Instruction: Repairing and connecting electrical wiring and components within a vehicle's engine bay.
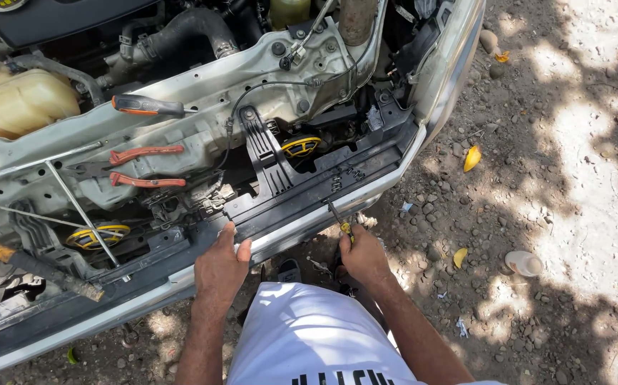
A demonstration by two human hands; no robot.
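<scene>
Gravel and dry dirt, dappled with sun and leaf shadow, lie under the front of a car whose engine bay stands exposed before me. My right hand [363, 258] is closed around a small screwdriver [339, 219] with a yellow and black handle; its thin shaft angles up and left, with the tip at the upper edge of the black front panel [302, 203], just above the pale bumper edge [291, 239]. My left hand [220, 265] rests flat on that same panel further left, fingers bent over its edge and thumb out to the right, pressing rather than holding anything.

Above the panel, a black ribbed bracket [266, 153] runs up to the pale metal crossmember [209, 96]. Just right of the bracket sits a round yellow and black horn [301, 146]; a second horn [98, 235] sits far left, behind a thin metal rod [80, 207]. On the crossmember lie pliers [145, 166] with red-orange handles, and above them a bigger screwdriver [148, 106] with an orange and black grip. A hammer [34, 265] with a worn yellow handle leans at the far left. A cloudy coolant tank [13, 100] fills the upper left corner.

On the ground to my right are fallen yellow leaves [471, 157] and a pale plastic bottle [523, 263]. My white shirt [309, 331] shows at the bottom.
</scene>
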